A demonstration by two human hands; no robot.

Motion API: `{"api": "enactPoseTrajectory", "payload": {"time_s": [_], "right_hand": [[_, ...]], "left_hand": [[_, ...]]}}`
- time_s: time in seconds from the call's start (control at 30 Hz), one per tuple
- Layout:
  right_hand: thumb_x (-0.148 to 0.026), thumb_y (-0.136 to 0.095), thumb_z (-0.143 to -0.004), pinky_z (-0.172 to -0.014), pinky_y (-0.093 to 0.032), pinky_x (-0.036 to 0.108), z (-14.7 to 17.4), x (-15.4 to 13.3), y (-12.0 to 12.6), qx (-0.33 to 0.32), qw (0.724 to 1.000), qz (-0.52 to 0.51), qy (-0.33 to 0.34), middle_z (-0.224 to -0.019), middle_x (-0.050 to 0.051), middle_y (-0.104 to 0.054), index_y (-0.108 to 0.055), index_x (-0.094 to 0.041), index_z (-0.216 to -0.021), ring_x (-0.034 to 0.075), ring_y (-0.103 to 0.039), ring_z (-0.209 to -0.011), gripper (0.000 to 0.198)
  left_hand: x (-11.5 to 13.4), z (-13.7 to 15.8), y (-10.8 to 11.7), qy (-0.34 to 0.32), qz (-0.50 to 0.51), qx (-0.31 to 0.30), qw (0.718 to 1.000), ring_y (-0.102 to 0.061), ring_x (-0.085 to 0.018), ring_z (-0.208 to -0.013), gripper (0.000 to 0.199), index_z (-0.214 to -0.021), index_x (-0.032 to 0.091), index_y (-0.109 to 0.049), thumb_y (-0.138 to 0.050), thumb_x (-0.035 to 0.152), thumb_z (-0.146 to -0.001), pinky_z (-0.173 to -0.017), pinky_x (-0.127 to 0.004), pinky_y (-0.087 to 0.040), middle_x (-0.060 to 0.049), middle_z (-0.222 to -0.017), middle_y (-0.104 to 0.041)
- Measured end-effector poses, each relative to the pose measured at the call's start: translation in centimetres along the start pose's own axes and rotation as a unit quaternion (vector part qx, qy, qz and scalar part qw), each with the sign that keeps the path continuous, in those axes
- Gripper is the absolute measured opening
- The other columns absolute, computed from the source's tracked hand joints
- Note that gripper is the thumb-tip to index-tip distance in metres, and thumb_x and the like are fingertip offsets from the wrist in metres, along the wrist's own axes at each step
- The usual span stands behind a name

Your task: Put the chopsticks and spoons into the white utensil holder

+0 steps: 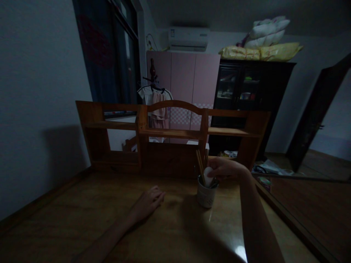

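A light-coloured cylindrical holder (pixel 205 197) with a small dark pattern stands upright on the wooden table (pixel 164 237). Several wooden chopsticks (pixel 200 167) lean in it, sticking up past its rim. Beside them a white spoon (pixel 208 172) shows its rounded end above the rim, its lower part hidden inside. My right hand (pixel 226 168) reaches in from the right and pinches the spoon at its upper end. Left of the holder, my left hand (pixel 149 201) rests on the tabletop, fingers loosely bent and holding nothing.
A wooden shelf unit (pixel 172 133) runs along the table's back edge, behind the holder. A wall (pixel 41 109) borders the table on the left. Beyond stand a pink wardrobe (pixel 182 76), a dark cabinet (pixel 252 84) and a rack with hanging clothes (pixel 159 102).
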State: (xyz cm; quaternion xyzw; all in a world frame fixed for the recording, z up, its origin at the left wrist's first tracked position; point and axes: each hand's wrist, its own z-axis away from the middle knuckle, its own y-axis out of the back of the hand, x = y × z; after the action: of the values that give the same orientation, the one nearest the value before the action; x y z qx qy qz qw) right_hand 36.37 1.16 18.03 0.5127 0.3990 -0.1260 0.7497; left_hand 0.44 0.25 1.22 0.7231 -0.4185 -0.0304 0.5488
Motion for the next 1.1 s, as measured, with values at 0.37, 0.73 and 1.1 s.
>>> {"api": "enactPoseTrajectory", "payload": {"time_s": [0.37, 0.73, 1.1], "right_hand": [[-0.033, -0.073, -0.066, -0.038, -0.041, 0.016, -1.8, 1.7, -0.3, -0.042, 0.997, 0.050, -0.030, -0.064, 0.000, -0.066, -0.061, -0.014, -0.083, 0.010, -0.058, -0.044, 0.028], [-0.027, -0.070, -0.066, -0.042, -0.051, 0.019, -1.7, 0.3, -1.2, -0.090, 0.992, 0.038, -0.083, -0.061, 0.002, -0.066, -0.063, -0.012, -0.076, 0.015, -0.065, -0.047, 0.019], [-0.033, -0.071, -0.069, -0.044, -0.051, 0.017, -2.0, 1.0, -1.0, -0.081, 0.993, 0.055, -0.067, -0.065, 0.005, -0.070, -0.069, -0.010, -0.085, 0.018, -0.069, -0.054, 0.028]], "left_hand": [[0.0, 0.1, 0.0, -0.010, -0.009, 0.000, 1.000, -0.055, -0.017, -0.082, 0.042, -0.075, 0.018, -0.062, -0.033, 0.037, -0.099, -0.078, -0.027, -0.042, -0.003, -0.080, -0.061], [-0.3, 0.0, -0.2, -0.018, 0.000, 0.004, 1.000, -0.055, -0.016, -0.081, 0.042, -0.076, 0.019, -0.063, -0.033, 0.037, -0.099, -0.079, -0.028, -0.041, -0.002, -0.079, -0.061], [-0.1, 0.1, 0.0, -0.007, 0.001, -0.001, 1.000, -0.055, -0.016, -0.081, 0.043, -0.076, 0.018, -0.064, -0.034, 0.038, -0.099, -0.077, -0.028, -0.041, -0.003, -0.080, -0.060]]}}
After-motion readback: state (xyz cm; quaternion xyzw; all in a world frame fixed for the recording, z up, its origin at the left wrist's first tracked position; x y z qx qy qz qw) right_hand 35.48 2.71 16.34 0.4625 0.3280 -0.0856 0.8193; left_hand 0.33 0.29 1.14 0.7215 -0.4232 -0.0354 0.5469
